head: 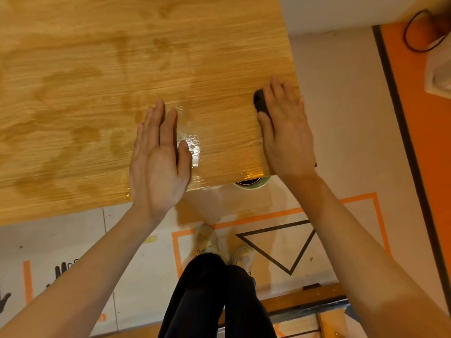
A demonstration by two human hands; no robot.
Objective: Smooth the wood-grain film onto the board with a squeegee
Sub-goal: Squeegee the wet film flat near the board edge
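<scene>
Glossy wood-grain film (102, 89) covers board, darker blotches across it. Left hand (158, 162) flat on film near front edge, fingers straight. Right hand (285, 132) near right edge, fingers over small black squeegee (260, 101), pressing it on film.

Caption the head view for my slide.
Left hand flat on wood-grain film; right hand presses black squeegee.

Green tape roll (252, 185) — black cable (415, 30)

Pale floor (341, 142) marked with orange tape (280, 213) and a black tape triangle (275, 250).
</scene>
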